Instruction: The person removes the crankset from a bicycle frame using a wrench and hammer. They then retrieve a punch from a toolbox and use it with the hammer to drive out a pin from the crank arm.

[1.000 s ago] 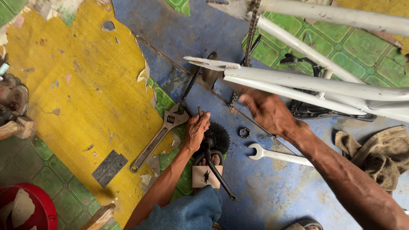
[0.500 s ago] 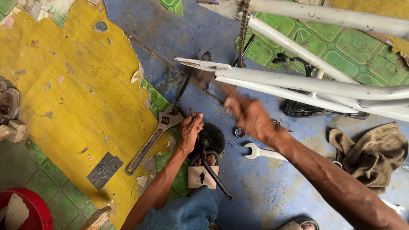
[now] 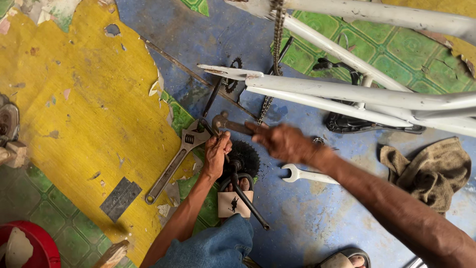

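My left hand (image 3: 215, 153) is closed around a thin metal rod set against a black toothed chainring (image 3: 246, 157) lying on the blue floor. My right hand (image 3: 285, 142) grips the handle of a hammer, whose head (image 3: 218, 122) sits just above my left hand. The chainring's black crank arm (image 3: 249, 201) runs toward me over my sandalled foot (image 3: 235, 201). An adjustable wrench (image 3: 173, 161) lies just left of my left hand. A white open-ended spanner (image 3: 307, 174) lies under my right wrist.
A white bicycle frame (image 3: 347, 92) with a hanging chain (image 3: 276, 44) spans the top right, a black pedal (image 3: 369, 125) beneath it. A brown rag (image 3: 431, 168) lies at the right. A dark metal plate (image 3: 121, 198) and a red bowl (image 3: 27, 248) are lower left.
My right hand has moved left and brought the hammer head down close to my left hand. My left hand has stayed on the rod at the chainring.
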A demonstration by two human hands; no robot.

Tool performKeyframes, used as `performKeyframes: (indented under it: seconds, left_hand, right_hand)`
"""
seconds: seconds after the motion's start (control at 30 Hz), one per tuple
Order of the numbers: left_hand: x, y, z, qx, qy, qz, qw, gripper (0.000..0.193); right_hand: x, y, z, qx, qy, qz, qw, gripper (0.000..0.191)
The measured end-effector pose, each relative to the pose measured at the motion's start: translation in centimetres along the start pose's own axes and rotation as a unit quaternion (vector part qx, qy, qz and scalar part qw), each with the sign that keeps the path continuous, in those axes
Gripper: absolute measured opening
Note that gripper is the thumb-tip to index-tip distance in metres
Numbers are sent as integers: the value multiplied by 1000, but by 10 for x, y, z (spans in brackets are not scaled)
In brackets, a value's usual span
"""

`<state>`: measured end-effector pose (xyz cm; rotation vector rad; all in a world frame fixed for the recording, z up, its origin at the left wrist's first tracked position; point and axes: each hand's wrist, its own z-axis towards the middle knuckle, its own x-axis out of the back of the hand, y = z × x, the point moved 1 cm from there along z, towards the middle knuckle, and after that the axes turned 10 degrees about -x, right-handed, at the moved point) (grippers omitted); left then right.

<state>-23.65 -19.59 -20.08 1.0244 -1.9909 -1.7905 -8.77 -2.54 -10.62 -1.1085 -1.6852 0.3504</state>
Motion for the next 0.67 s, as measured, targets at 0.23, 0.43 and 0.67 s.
performKeyframes:
  seconds: [0.23,0.43,0.67]
  left_hand:
    - [2,-2,4,10,16,0,1000,36]
    - [7,3,-2,-28,33,-29,999,45]
    - [11,1,13,1,45,-21,999,40]
  right_hand:
    - [16,-7,11,1,91,163,982,69]
    - [18,-10,7,33,31,4,999,59]
    - [7,-15,15,127,146,111,975,60]
